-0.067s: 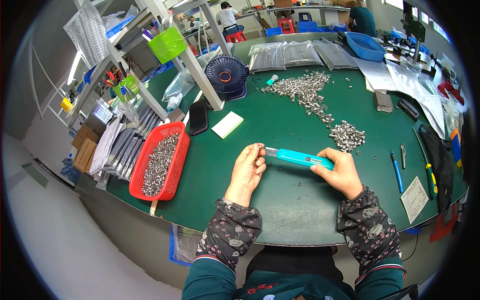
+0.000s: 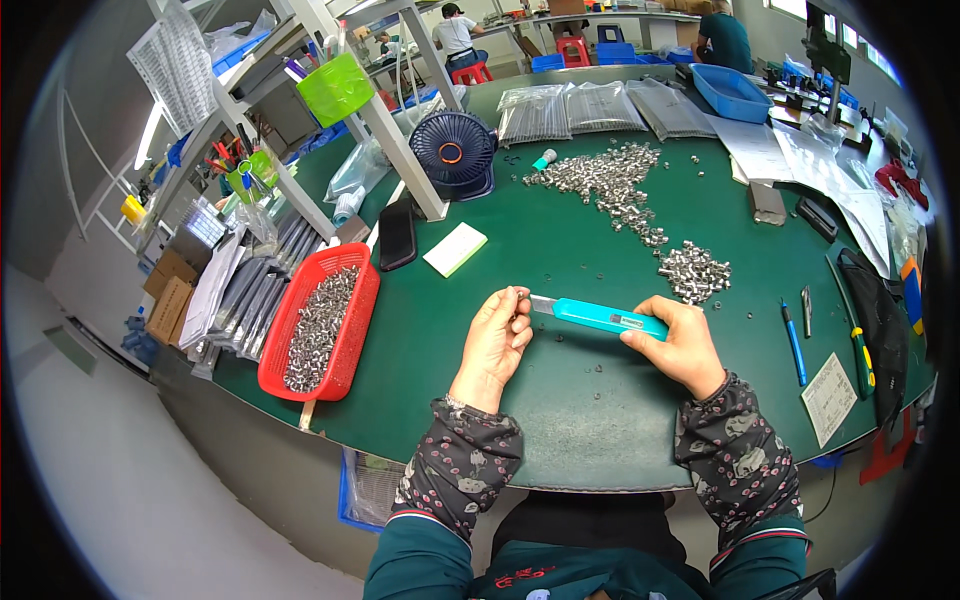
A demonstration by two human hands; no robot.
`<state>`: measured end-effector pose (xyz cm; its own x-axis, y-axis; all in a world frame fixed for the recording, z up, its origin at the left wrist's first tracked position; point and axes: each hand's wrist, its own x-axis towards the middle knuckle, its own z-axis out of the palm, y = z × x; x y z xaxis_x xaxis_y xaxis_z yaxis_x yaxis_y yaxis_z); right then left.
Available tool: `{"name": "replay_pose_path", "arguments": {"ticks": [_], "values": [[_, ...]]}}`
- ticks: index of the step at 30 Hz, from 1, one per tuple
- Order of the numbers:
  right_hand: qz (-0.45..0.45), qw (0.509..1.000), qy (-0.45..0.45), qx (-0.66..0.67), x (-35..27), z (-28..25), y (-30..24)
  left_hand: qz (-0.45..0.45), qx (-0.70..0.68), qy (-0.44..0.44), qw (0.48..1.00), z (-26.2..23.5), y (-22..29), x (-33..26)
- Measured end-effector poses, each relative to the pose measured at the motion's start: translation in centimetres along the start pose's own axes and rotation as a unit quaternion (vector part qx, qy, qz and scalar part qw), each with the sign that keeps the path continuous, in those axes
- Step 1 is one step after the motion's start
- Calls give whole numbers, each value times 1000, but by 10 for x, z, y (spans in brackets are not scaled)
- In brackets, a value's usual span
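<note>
My right hand (image 2: 678, 340) is closed round the end of a teal utility knife (image 2: 600, 316). Its bare blade (image 2: 542, 304) points left and meets the fingertips of my left hand (image 2: 497, 335). Between thumb and forefinger, the left hand pinches a small metal ring (image 2: 520, 294), mostly hidden by the fingers. Beyond the knife lie a small heap of short metal rings (image 2: 694, 272) and a larger spread of them (image 2: 605, 182). To the left stands a red plastic basket (image 2: 352, 345) filled with similar metal pieces.
A phone (image 2: 397, 236), a notepad (image 2: 455, 249) and a fan (image 2: 453, 152) stand left of the rings. Bagged parts (image 2: 605, 108) and a blue tray (image 2: 730, 92) lie at the back. On the right are a blue pen (image 2: 793, 345), a paper tag (image 2: 829, 399) and a black pouch (image 2: 880, 330).
</note>
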<state>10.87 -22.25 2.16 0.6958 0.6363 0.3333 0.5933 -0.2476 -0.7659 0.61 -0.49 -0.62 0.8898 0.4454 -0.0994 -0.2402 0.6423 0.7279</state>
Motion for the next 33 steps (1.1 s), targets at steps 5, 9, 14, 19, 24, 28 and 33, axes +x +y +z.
{"name": "replay_pose_path", "arguments": {"ticks": [5, 9, 14, 19, 24, 28, 33], "values": [[5, 1000, -11, 0, -1, 0, -2, -6, -4, -2, 1000, 0, 0, 0], [10, 1000, -17, 6, -1, 0, -2, -8, 4, -7, 1000, 1, -1, -1], [9, 1000, -26, -13, -1, -2, -3, -10, 42, -27, 999, 0, -1, 0], [-107, 991, 53, -66, -4, 2, -5, -27, 70, -29, 997, 2, 1, -1], [-83, 991, 102, 0, -1, 1, -1, -33, 6, -14, 999, 2, 2, -3], [-57, 994, 90, -12, -1, 1, 1, -17, 25, -34, 999, 0, 2, -1], [-29, 998, 50, -5, 0, 0, 2, 11, 61, -10, 998, 3, 2, -1]]}}
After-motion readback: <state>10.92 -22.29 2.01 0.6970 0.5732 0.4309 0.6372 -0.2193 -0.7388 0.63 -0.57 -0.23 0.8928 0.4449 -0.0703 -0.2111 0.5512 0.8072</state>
